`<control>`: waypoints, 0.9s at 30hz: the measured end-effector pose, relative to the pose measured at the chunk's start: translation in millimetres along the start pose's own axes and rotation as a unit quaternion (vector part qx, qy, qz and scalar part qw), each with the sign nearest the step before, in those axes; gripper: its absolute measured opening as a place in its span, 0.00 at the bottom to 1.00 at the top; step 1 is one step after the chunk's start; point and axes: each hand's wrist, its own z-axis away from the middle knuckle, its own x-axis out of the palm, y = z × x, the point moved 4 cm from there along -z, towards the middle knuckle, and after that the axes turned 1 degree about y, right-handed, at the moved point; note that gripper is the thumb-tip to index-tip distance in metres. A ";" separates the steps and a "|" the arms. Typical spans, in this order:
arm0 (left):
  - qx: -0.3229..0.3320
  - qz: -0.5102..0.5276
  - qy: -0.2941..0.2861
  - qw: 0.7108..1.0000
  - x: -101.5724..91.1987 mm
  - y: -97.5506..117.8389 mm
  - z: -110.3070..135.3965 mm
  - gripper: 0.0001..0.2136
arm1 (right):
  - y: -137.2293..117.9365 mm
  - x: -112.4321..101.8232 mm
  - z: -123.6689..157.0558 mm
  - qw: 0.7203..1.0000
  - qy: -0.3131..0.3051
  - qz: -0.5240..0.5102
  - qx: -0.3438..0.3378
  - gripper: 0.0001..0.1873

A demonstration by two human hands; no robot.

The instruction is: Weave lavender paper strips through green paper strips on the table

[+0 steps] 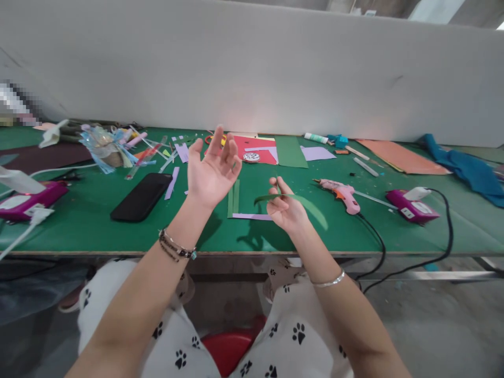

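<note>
We are pinching a long green paper strip (pixel 311 206) between the thumb and fingertips of our right hand (pixel 285 210). It is leaf-shaped and narrow, tapering toward its ends, and it is bending in a shallow arch. It is hanging roughly level in the air, crossing the fingers. Its darker, slimmer end is poking out toward our left hand (pixel 210 173) without reaching it, while its wider, paler end is drooping away on the outer side of the right hand.
</note>
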 end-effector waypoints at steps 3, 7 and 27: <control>-0.062 -0.075 -0.115 0.989 3.8 -16.4 5.7 0.16 | 0.5 2.4 1.4 0.999 0.007 -0.029 0.026 0.12; -0.090 -0.254 -0.238 0.933 14.5 -34.0 21.6 0.20 | 3.7 2.4 0.4 0.993 0.060 -0.083 0.060 0.13; -0.089 -0.235 -0.256 0.934 16.8 -41.4 22.9 0.07 | 5.0 -2.7 1.4 0.998 0.061 0.000 0.026 0.14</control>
